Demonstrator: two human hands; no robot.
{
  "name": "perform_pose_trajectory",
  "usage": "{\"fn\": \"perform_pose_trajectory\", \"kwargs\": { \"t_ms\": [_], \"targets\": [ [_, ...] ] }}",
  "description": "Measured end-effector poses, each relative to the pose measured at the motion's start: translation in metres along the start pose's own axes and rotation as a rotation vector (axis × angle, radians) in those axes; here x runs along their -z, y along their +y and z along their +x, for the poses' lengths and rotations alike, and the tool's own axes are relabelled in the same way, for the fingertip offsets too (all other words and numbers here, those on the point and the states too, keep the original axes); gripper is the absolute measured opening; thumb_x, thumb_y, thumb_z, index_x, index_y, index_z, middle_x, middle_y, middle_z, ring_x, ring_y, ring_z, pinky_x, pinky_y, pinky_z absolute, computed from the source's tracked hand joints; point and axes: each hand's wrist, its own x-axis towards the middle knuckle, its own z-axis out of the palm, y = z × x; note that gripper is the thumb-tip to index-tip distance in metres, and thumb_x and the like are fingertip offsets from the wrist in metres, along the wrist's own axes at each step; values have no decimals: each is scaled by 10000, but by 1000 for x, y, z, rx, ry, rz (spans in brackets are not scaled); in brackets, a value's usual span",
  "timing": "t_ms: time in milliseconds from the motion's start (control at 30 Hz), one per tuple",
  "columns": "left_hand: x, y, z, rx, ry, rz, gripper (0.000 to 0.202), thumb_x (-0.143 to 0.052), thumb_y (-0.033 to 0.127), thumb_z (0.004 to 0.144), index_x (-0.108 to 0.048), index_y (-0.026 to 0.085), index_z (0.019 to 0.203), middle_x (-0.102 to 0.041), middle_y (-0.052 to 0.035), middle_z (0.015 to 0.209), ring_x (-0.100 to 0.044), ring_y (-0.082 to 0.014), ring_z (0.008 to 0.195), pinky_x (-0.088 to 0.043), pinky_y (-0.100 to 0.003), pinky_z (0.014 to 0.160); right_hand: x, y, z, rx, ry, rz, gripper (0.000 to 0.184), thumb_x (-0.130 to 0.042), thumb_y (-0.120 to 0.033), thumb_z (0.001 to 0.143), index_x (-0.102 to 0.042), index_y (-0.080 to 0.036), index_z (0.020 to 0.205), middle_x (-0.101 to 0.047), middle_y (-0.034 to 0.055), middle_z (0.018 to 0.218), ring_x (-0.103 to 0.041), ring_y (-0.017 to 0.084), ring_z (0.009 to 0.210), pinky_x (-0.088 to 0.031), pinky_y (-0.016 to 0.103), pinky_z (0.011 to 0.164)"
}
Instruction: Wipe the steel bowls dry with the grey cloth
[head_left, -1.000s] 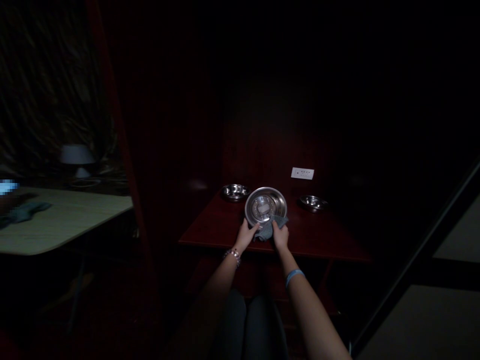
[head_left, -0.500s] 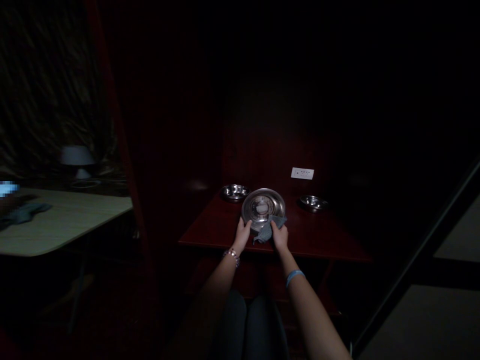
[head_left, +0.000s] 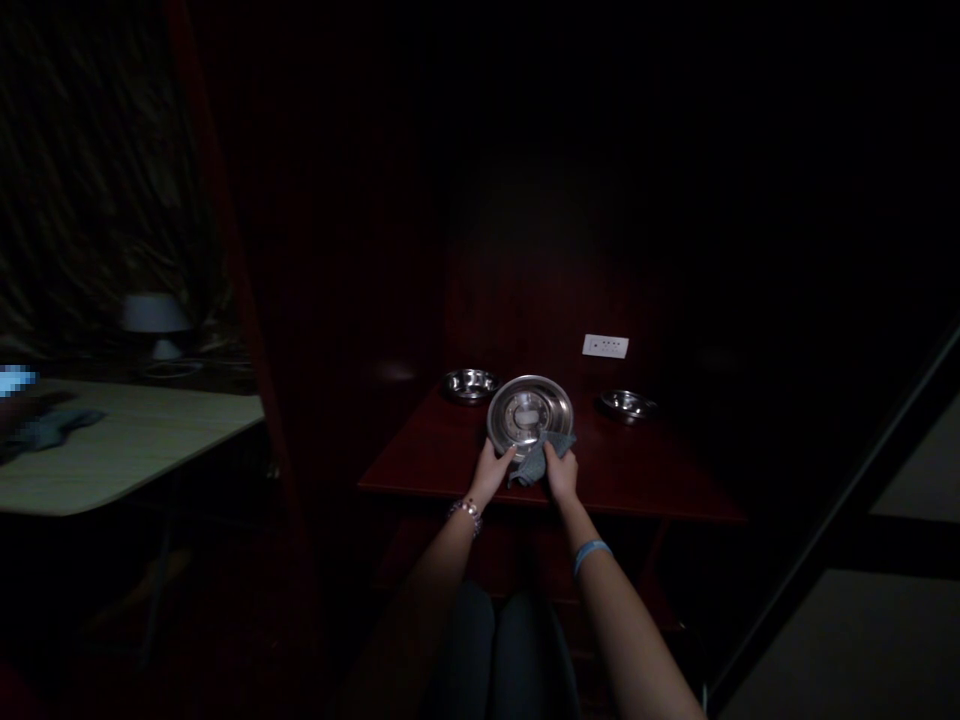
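A round steel plate (head_left: 529, 413) is tilted up toward me above the dark red table (head_left: 435, 455). My left hand (head_left: 491, 470), with a bead bracelet on the wrist, grips the plate's lower left rim. My right hand (head_left: 561, 470), with a light blue wristband, is closed on a grey cloth (head_left: 534, 460) pressed against the plate's lower right edge. Both hands are near the table's front edge.
Two small steel bowls sit at the back of the table, one on the left (head_left: 469, 383) and one on the right (head_left: 627, 403). A white socket plate (head_left: 604, 346) is on the dark wall behind. A pale table (head_left: 135, 440) with a cloth (head_left: 49, 428) stands at left.
The plate's tilt shifts slightly from frame to frame as my hands turn it. The cloth stays at its lower right rim. The bowls have not moved.
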Motion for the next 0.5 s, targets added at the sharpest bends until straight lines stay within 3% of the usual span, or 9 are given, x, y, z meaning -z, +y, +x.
{"fn": "perform_pose_trajectory", "kwargs": {
  "t_ms": [200, 500],
  "targets": [
    [0, -3, 2, -8, -11, 16, 427, -653, 225, 746, -551, 150, 1154, -651, -125, 1206, -604, -208, 1120, -396, -364, 1035, 0, -1, 0, 12, -1, -24, 322, -574, -400, 818, -695, -146, 975, -731, 142, 1027, -700, 259, 965, -527, 312, 828],
    [-1, 5, 0, 16, 47, 33, 401, -616, 176, 765, -555, 165, 1162, -657, -93, 1205, -598, -199, 1129, -383, -363, 1056, 1, -3, -1, 14, -17, -17, 318, -577, -398, 821, -694, -143, 971, -733, 137, 1030, -698, 252, 970, -522, 307, 834]
  ]
}}
